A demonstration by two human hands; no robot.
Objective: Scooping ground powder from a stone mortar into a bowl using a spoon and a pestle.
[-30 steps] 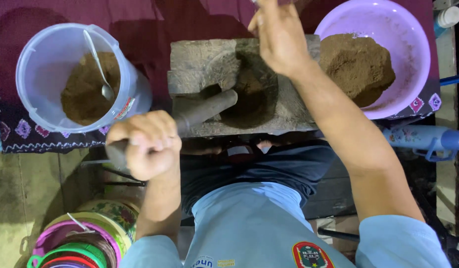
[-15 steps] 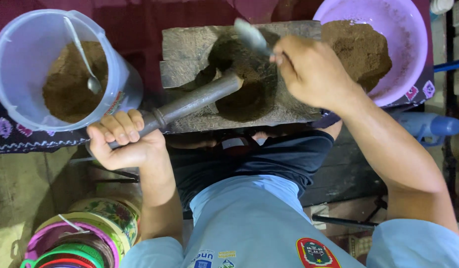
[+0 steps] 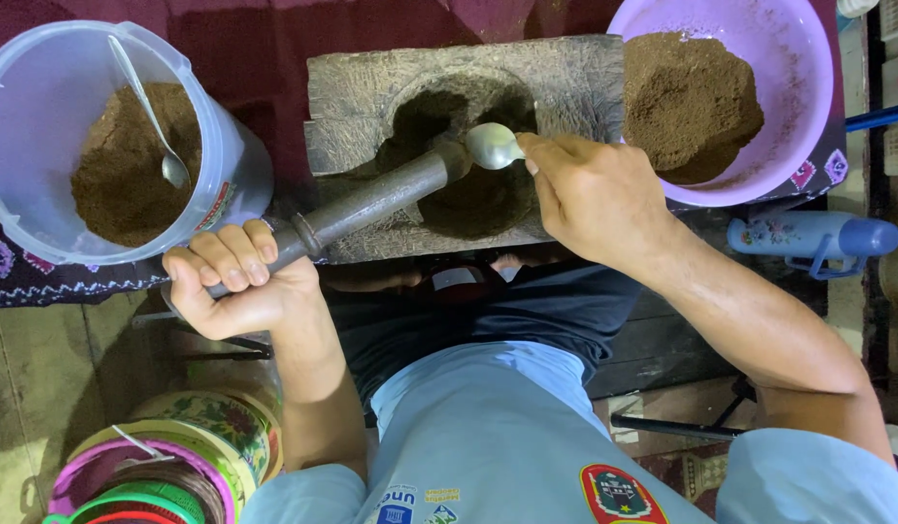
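Seen from the head: left hand (image 3: 237, 283) clenched around long grey metal pestle (image 3: 357, 206) slanting toward two o'clock into hollowed grey stone mortar (image 3: 464, 146), right hand (image 3: 595, 199) pinching small silver spoon (image 3: 495, 146) over its brown-powdered hollow, purple plastic bowl (image 3: 803, 58) at two o'clock.

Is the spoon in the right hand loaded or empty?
Empty: the spoon bowl held by the right hand shines bare, over the mortar.
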